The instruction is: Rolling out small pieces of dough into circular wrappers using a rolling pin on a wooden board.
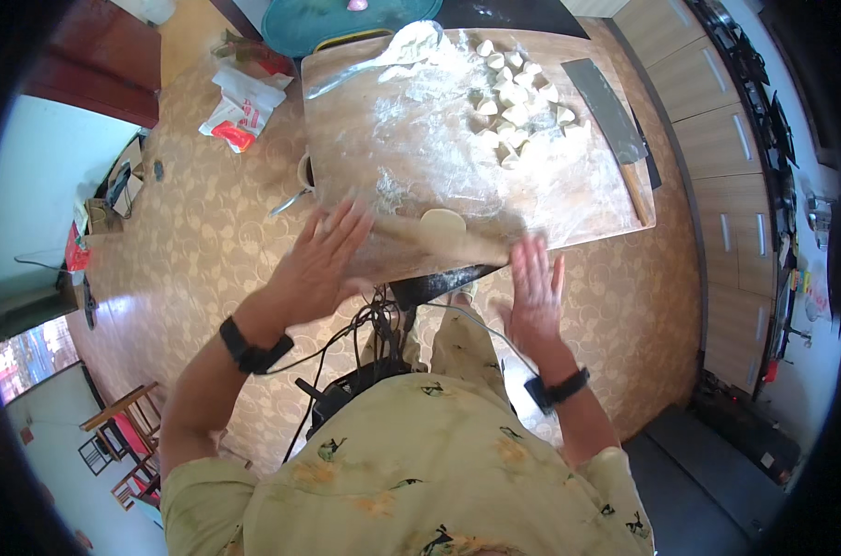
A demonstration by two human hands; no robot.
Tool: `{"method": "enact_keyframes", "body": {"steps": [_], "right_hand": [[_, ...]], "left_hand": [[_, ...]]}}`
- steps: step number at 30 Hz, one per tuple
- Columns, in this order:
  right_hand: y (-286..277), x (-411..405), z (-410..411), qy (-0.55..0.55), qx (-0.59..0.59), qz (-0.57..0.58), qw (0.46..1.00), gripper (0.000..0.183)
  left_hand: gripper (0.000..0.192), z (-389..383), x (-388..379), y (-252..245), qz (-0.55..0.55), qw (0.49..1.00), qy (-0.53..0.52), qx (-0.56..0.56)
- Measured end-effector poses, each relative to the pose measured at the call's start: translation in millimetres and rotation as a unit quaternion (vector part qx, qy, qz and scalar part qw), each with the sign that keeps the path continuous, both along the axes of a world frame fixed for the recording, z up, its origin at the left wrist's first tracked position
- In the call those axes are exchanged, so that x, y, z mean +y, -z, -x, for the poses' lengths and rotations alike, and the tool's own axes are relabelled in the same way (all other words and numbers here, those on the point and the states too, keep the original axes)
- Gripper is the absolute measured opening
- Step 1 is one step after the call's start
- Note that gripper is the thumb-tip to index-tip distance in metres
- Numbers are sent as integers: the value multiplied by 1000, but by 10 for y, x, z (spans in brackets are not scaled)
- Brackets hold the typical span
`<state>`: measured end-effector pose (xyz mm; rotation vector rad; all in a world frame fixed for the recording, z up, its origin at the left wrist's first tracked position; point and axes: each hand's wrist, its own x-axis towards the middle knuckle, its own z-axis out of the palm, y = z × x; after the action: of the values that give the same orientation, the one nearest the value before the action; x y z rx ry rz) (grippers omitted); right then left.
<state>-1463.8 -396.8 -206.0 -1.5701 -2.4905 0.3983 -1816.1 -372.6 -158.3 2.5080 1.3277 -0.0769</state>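
Observation:
A wooden rolling pin (pixel 472 247), blurred by motion, lies across the near part of a floured wooden board (pixel 351 139). Partly under it is a flat round dough wrapper (pixel 442 221). My left hand (pixel 323 257) is spread flat at the pin's left end, and my right hand (pixel 533 295) has its straight fingers at the right end. Neither hand's fingers wrap around the pin; the exact palm contact is hidden. Several small dough pieces (pixel 514 115) sit in loose flour at the far right of the board.
A cleaver (pixel 606 108) lies along the board's right edge. At the far left is a large spoon (pixel 354 71) with flour. A cup (pixel 305 171) stands beside the board's left edge, and a plastic bag (pixel 246 104) is farther left. Black cables (pixel 375 316) hang below the near edge.

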Motion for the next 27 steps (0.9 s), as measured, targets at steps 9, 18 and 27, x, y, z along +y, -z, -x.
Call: {"method": "enact_keyframes", "body": {"steps": [9,18,27], "right_hand": [[-30,-152,-62,-10,-33,11,999,88],[-131,-100,8,21,-30,-15,999,87],[-135,352,62,77,-24,-55,995,81]], "left_hand": [[84,96,-112,100,30,999,-15,-41],[81,146,-67,256,17,998,2,-64],[80,-51,345,329,-32,996,-32,-72]]}}
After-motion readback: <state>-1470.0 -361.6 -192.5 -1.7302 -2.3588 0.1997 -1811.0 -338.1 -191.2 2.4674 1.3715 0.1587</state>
